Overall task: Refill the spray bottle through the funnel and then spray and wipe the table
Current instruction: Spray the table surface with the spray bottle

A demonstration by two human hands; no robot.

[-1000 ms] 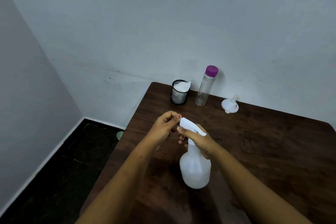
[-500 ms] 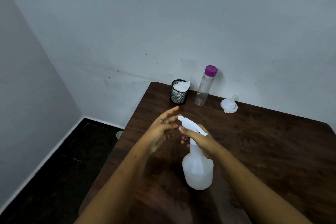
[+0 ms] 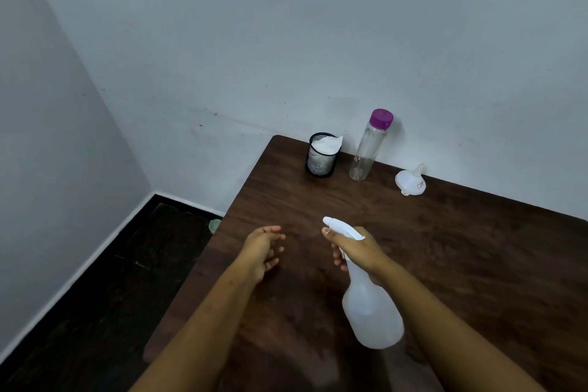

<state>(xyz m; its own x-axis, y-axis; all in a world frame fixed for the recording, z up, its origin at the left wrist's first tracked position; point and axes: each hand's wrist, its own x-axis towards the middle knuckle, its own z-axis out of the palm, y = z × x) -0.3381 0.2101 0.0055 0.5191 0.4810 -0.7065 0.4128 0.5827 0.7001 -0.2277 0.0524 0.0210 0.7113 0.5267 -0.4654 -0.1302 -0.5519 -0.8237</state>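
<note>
Left hand (image 3: 262, 251) pulls away from the nozzle. Half a second ago its fingers were right at the white tip, now it hangs apart at about 9 o'clock of the spray bottle (image 3: 372, 312), fingers loosely curled and holding nothing. Right hand (image 3: 359, 251) carries the bottle alone, wrapped round the neck just under the trigger head, thumb up along the side. The bottle leans, nozzle aimed toward 10 o'clock, its base swung back toward the person, and I cannot tell whether the base touches the table (image 3: 445, 248). How full it is doesn't read through the cloudy plastic either. What could go wrong? A one-handed hold high on the neck lets the heavy body swing, and if the head isn't screwed tight, that tilt could seep liquid down the neck. A squeeze on this line may also send mist past the table's 9 o'clock edge instead of onto the wood. At 12 o'clock stands the clear bottle (image 3: 369, 149) with its purple cap, the mesh cup (image 3: 321, 156) holding a white cloth at 11, and the funnel (image 3: 410, 181) at 1. None of them has budged. The spray bottle itself has drifted right and tipped over from upright.
</note>
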